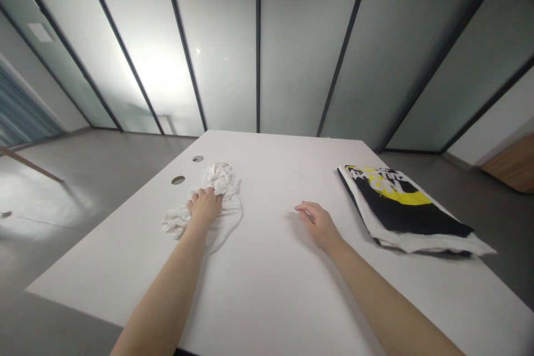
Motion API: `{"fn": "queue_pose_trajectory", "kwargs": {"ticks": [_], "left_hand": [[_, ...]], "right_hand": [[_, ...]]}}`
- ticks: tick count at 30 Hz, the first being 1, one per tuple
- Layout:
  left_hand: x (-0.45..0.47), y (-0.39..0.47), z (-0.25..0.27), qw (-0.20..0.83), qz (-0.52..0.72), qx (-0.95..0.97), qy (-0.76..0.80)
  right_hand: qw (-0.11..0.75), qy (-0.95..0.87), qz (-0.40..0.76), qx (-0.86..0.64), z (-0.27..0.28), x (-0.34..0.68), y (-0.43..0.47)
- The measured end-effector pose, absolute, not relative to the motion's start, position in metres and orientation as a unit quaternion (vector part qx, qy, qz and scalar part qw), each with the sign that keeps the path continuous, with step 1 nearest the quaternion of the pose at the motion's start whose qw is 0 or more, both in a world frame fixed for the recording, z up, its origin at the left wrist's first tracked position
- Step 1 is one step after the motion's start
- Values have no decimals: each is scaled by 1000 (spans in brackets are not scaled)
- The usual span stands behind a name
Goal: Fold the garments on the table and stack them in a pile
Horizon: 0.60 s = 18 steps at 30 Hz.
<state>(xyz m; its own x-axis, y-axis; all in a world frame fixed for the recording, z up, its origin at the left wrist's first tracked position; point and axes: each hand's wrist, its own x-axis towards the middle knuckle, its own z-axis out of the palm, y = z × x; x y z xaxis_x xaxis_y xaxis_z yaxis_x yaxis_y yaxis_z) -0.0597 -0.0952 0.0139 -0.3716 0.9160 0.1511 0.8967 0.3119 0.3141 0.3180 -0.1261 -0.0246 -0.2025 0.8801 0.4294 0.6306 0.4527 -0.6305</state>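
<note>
A crumpled white cloth (224, 179), perhaps a garment, lies bunched on the left half of the white table (271, 289). My left hand (206, 204) is on the middle of it, its fingers curled into the fabric and the tips partly hidden in the folds. One bunch of cloth rises beyond the fingers, another sits to their left, and a thin flat part spreads to the right. Just over the table, right of centre, my right hand (319, 223) holds nothing; its fingers are loosely bent, with a gap at the thumb.
On the table's right side lies a stack of folded T-shirts (400, 206), black and white with a yellow print on top. Two round holes (178, 180) pierce the tabletop near its left edge. Behind the table stands a frosted glass partition (300, 44) with dark frames.
</note>
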Motion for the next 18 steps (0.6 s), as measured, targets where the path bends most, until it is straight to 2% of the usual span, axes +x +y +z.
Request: {"fn": "queue_pose_trajectory", "kwargs": {"ticks": [3, 6, 9, 11, 13, 16, 18], "left_hand": [[-46, -95, 11, 127, 239, 638, 721], [-12, -103, 12, 278, 318, 723, 547], [25, -120, 12, 413, 295, 776, 375], [44, -129, 9, 489, 292, 748, 340], [54, -133, 5, 494, 327, 702, 396], [58, -131, 0, 388, 374, 669, 512], [55, -126, -1, 349, 355, 687, 529]], "right_hand": [[374, -764, 159, -501, -27, 317, -125], [322, -780, 152, -514, -30, 317, -125], [254, -786, 151, -543, -30, 314, -129], [255, -789, 175, -531, -26, 309, -133], [299, -794, 222, -480, -20, 302, -137], [373, -768, 334, -399, -13, 291, -141], [404, -724, 418, -372, -11, 286, -144]]}}
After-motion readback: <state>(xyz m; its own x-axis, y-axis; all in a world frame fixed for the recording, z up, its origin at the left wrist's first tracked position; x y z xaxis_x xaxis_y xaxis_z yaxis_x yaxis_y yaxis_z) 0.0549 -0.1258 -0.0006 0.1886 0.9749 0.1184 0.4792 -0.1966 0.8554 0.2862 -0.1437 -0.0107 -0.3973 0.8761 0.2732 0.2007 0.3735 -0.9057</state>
